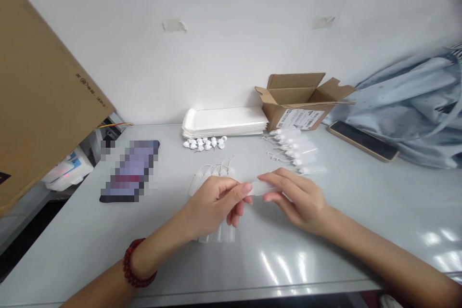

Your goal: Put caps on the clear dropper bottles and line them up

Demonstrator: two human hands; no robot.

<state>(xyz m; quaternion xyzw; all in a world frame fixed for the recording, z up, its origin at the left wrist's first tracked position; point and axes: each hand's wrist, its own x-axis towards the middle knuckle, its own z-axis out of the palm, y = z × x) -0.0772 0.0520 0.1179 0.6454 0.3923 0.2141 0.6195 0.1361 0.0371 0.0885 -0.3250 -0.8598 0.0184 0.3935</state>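
Note:
A small translucent plastic bottle (263,188) lies sideways between my two hands above the table. My left hand (222,204) pinches its narrow end between thumb and fingers. The fingers of my right hand (298,197) close around its wider end. Beneath and behind my left hand lie several similar translucent bottles (195,185) in a row, partly covered by the hand. Farther right is another group of bottles (303,148) with white tops and thin straps. Small white pointed caps (205,143) sit in a cluster beyond my left hand.
White padded envelopes (227,121) are stacked against the wall beside an open cardboard box (301,110). One phone (363,140) lies at right near pale blue fabric (415,106). A blurred-out phone-like device (130,171) is at left, below a large carton (43,86).

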